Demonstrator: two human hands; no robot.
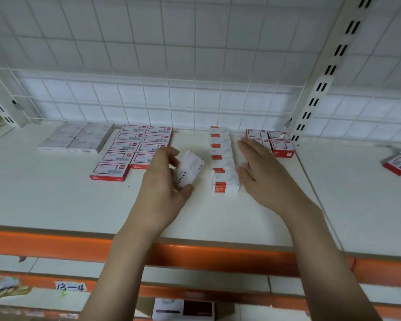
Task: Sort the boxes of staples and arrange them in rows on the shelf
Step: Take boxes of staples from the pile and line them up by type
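Left hand fingers grasp a white staples box, tilted, likely bound for the white row mid-shelf; right hand released, flat beside it, steadying.

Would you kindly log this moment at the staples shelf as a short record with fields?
left hand: left hand holds a white staples box, tilted, above the shelf
right hand: right hand open, fingers straight, beside the white row
white row: white boxes with red corners, one column running front to back
red block: red-bordered boxes, two columns, left of the held box
grey block: grey boxes, far left
right group: red-bordered boxes by the upright, partly hidden by the right hand
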